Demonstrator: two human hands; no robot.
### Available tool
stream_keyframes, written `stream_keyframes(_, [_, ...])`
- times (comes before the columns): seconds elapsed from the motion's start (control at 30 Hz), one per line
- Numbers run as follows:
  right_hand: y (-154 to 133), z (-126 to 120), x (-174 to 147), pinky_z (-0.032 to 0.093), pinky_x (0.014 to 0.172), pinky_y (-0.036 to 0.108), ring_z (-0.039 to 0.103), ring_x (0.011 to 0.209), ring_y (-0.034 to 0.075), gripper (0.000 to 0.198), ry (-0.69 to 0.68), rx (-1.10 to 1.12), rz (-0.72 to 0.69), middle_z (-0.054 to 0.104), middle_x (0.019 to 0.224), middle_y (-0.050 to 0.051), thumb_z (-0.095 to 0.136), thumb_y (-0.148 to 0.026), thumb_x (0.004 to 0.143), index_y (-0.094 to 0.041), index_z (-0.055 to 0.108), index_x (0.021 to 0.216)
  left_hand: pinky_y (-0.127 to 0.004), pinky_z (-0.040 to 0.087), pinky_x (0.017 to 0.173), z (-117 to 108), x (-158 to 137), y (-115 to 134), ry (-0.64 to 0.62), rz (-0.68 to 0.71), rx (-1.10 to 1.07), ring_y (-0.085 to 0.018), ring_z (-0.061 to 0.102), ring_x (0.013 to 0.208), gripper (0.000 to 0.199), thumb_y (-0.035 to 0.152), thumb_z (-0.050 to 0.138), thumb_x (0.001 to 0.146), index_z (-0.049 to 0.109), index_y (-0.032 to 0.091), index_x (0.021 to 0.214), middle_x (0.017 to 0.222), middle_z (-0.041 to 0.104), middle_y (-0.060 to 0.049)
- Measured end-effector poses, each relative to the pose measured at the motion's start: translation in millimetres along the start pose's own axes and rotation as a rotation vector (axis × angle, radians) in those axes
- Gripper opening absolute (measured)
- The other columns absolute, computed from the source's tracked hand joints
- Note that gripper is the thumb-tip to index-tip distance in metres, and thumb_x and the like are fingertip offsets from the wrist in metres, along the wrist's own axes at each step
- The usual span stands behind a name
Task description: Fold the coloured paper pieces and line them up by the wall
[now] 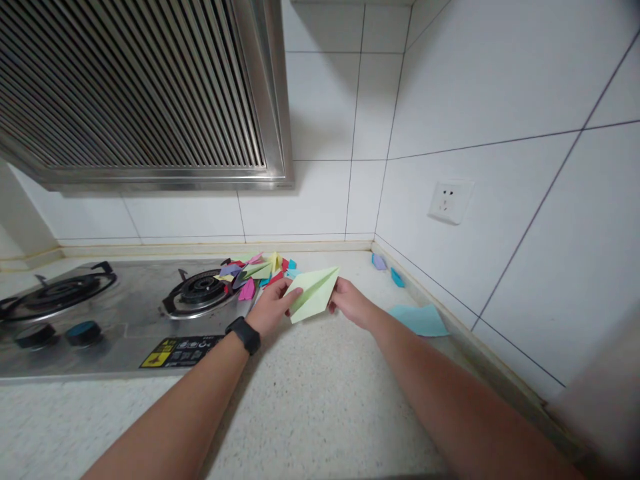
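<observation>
Between my hands is a pale green paper plane (314,295), raised a little above the speckled counter (320,400). My left hand (274,305) pinches its left edge, thumb on top; a dark watch is on that wrist. My right hand (350,301) grips the plane's right end, with the fingertips partly hidden behind the paper. Just beyond my left hand lies a heap of folded paper planes (257,270) in pink, yellow, red, purple and blue, spilling onto the stove. A light blue paper sheet (420,321) rests beyond my right forearm, partly covered by it.
The gas stove (125,333) with two burners takes up the left, under a metal range hood (150,93). Two small folded paper pieces, one purple (379,261) and one blue (397,277), sit by the right wall. A wall socket (451,201) is above them.
</observation>
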State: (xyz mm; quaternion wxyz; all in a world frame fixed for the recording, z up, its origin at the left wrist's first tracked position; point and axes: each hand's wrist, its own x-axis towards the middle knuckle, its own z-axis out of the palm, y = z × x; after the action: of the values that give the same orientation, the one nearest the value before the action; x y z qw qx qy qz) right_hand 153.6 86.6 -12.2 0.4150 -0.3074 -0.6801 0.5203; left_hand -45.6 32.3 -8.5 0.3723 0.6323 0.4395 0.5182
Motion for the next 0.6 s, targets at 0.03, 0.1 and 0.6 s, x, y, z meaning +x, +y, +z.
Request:
stream_keyframes(0.03, [0,0,0,0.043,0.046,0.022,0.055,0.056,0.012,0.015,0.011,-0.019,-0.015,0.065,0.075,0.001,0.057,-0.017,0.074,-0.018,0.060,0.089,-0.019,0.040,0.044,0,0,1,0.002,0.012,0.013,-0.010,0.047,0.056,0.032,0.047,0.064,0.080,0.055,0.016,0.083,0.069,0.049,0.003])
stream_keyframes(0.1, [1,0,0,0.044,0.046,0.022,0.055,0.055,0.011,0.016,0.012,-0.047,-0.028,0.066,0.076,0.001,0.056,-0.017,0.075,-0.018,0.061,0.090,-0.020,0.041,0.046,-1,-1,2,-0.002,0.045,0.034,-0.010,0.047,0.058,0.031,0.046,0.065,0.079,0.056,0.016,0.082,0.071,0.050,0.002])
stream_keyframes(0.6, [-6,-10,3,0.045,0.048,0.019,0.059,0.066,0.013,0.029,-0.016,-0.191,-0.094,0.068,0.078,0.003,0.049,-0.007,0.072,-0.018,0.068,0.091,-0.020,0.037,0.049,-3,0,-4,0.027,0.090,0.092,-0.009,0.045,0.054,0.032,0.048,0.064,0.080,0.061,0.016,0.079,0.064,0.050,0.003])
